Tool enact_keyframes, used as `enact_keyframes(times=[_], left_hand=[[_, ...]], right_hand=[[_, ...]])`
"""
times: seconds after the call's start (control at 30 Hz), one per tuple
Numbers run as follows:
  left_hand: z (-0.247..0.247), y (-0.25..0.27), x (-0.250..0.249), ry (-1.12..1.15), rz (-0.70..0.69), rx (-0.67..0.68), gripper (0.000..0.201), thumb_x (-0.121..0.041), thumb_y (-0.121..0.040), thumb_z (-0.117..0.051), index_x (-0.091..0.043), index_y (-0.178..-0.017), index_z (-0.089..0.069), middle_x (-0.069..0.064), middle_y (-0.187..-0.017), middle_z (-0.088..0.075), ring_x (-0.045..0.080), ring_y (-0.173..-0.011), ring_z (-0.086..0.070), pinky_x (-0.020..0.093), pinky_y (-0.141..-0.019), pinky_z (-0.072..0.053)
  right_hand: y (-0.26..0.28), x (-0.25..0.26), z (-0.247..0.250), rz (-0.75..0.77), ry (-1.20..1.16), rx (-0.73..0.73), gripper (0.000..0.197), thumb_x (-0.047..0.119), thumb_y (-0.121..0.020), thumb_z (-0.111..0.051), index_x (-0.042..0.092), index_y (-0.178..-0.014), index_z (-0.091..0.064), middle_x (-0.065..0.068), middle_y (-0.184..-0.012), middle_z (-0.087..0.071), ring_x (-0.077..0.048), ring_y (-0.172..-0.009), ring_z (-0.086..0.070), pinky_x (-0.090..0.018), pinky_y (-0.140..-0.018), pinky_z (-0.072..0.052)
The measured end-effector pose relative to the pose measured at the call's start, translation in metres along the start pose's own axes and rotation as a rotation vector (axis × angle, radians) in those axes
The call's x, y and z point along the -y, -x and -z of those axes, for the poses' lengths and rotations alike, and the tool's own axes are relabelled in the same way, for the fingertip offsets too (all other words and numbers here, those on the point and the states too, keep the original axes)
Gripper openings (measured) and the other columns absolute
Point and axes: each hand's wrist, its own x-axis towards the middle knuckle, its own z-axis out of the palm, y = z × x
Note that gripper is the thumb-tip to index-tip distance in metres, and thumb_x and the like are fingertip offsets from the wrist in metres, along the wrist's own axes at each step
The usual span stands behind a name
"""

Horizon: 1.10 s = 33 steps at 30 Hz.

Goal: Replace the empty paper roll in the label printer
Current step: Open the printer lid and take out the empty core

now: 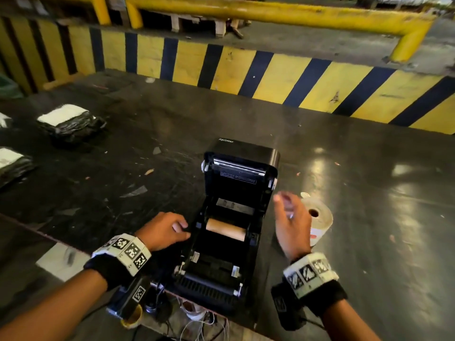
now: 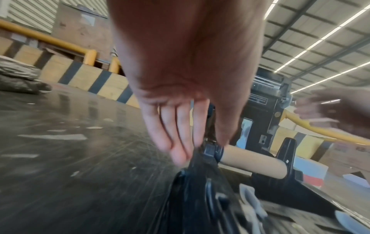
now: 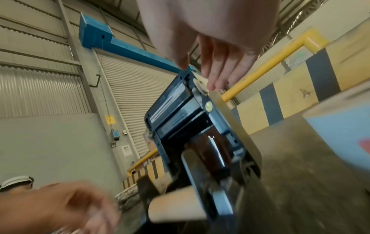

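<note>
With the left hand [image 1: 164, 230] resting straight fingers [image 2: 176, 142] on the label printer's [image 1: 231, 232] left edge and the right hand [image 1: 290, 225] spread, holding nothing, the lid [image 1: 242, 161] is up, yet the empty core [image 1: 226, 229] sits inside and the fresh roll [image 1: 318, 217] waits on the table [image 1: 369, 230] at right.

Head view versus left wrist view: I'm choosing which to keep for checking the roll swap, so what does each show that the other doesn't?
Only the head view shows the fresh label roll on the table right of the printer, the right hand whole, and wrapped parcels. Only the left wrist view shows the left hand's fingers straight against the printer's side. Both show the empty cardboard core seated and the lid open.
</note>
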Motion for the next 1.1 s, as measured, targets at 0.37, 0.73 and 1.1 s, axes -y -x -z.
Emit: enact_keyframes(times=[0.37,0.73,1.1], left_hand=[[-0.013,-0.041,-0.007,-0.125,-0.326,0.054,0.031,-0.030,-0.080,-0.070,-0.014,-0.106,-0.068,-0.010,-0.083,-0.039,0.013,-0.081,-0.048,0.024,-0.074,-0.039],[-0.008,-0.041,-0.009,0.117,-0.516,0.009,0.022,-0.012,-0.078,-0.072,0.000,-0.097,-0.073,-0.001,-0.110,-0.057,0.015,-0.101,-0.059,0.020,-0.091,-0.042],[-0.024,-0.011,-0.085,0.622,-0.414,0.106,0.013,-0.016,-0.084,-0.066,-0.024,-0.084,-0.056,0.005,-0.085,-0.069,0.022,-0.081,-0.068,0.040,-0.074,-0.057]], right_hand=[[0.055,-0.032,-0.032,0.137,0.680,0.402,0.044,0.034,-0.074,-0.064,0.015,-0.113,-0.067,-0.012,-0.108,-0.065,-0.036,-0.098,-0.058,-0.042,-0.078,-0.045],[0.069,-0.008,-0.039,0.078,0.291,0.070,0.030,0.011,-0.082,-0.065,-0.001,-0.109,-0.068,-0.013,-0.108,-0.071,-0.016,-0.099,-0.065,-0.017,-0.087,-0.045],[0.070,-0.006,0.018,-0.212,-0.272,-0.106,0.017,0.001,-0.085,-0.065,-0.002,-0.102,-0.065,-0.011,-0.083,-0.067,-0.012,-0.069,-0.065,-0.026,-0.061,-0.055]])
